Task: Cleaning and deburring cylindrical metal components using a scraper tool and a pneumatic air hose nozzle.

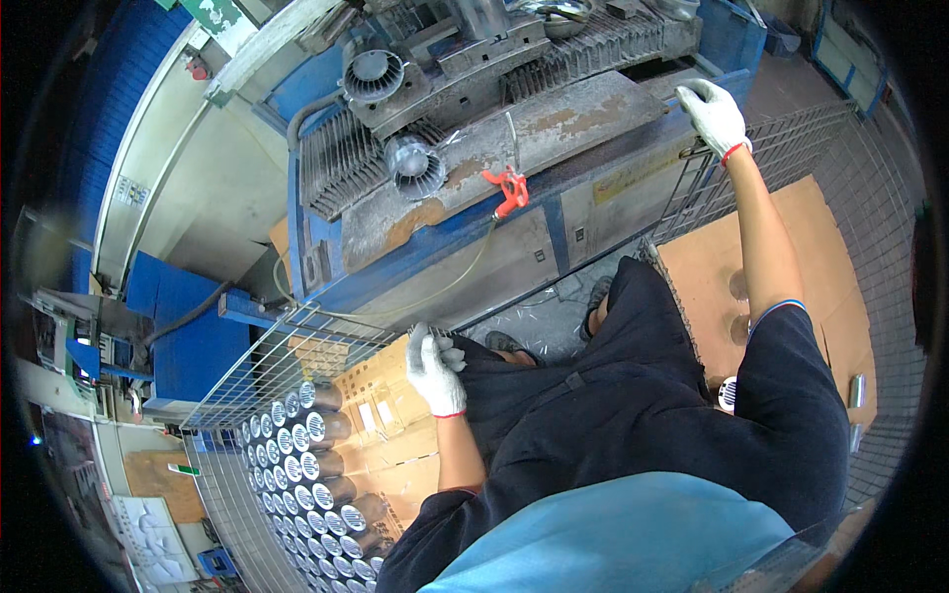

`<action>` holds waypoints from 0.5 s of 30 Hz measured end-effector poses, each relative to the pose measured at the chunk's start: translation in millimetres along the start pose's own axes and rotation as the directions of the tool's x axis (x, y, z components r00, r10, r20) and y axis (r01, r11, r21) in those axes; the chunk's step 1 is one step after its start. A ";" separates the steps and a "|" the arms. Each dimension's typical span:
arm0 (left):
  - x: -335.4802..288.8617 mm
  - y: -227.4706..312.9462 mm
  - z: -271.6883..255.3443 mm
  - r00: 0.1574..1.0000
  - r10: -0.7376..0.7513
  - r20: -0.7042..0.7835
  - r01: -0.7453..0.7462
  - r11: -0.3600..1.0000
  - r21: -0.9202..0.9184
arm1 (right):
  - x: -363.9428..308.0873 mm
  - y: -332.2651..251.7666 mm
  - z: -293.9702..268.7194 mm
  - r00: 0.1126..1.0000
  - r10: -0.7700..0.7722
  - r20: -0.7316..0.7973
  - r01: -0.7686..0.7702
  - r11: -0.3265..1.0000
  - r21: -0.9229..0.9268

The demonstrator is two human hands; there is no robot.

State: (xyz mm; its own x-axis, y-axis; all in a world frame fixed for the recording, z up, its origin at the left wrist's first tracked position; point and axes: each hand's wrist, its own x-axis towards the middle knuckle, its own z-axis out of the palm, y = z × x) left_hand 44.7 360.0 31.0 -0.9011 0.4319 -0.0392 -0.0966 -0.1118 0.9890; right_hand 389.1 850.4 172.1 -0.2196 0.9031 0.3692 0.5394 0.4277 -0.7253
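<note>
My left hand, in a white glove with grey, soiled fingertips, hangs beside my dark clothing. Its fingers are loosely bent and apart, with nothing visible in them. My right hand, gloved in white with a red cuff, is raised at the right end of the machine, over the rim of a wire cage. Its fingers are slightly bent, and it appears to hold nothing. A ribbed metal cylinder lies on the machine's worn front ledge. Close to it, a red air gun rests against that ledge.
Left of me, a wire cage holds many metal cylinders in rows on cardboard. Another wire cage on the right has a cardboard sheet with a few cylinders. A finned round part sits on the machine. A thin hose droops across its front.
</note>
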 end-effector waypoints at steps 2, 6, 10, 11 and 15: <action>-0.2 -0.3 -1.0 1.000 -0.004 0.001 0.004 1.000 -0.015 | -0.5 -2.0 0.6 1.000 -0.011 -0.007 0.011 1.000 -0.006; 1.2 -4.6 -4.1 1.000 -0.018 0.009 0.019 0.996 -0.085 | -0.6 -1.5 0.2 1.000 -0.008 -0.016 0.008 1.000 -0.002; 0.3 -4.1 -2.0 1.000 -0.014 -0.009 0.013 0.996 -0.086 | -0.6 0.7 1.5 1.000 -0.014 -0.027 0.014 1.000 0.013; 0.1 -3.9 -1.8 1.000 -0.014 -0.011 0.013 0.995 -0.095 | -1.0 -0.1 1.7 1.000 -0.013 -0.027 0.013 1.000 0.013; -0.3 -2.9 -0.6 1.000 0.000 -0.004 0.000 0.995 -0.099 | 0.4 2.1 1.9 1.000 -0.008 -0.024 0.009 1.000 0.025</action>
State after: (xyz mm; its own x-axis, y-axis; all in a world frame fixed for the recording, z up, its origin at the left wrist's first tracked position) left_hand 45.1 359.7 28.1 -0.9028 0.4281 -0.0399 -0.1378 -0.2003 0.9700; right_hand 388.7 851.8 169.6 -0.2046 0.8984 0.3886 0.5169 0.4363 -0.7365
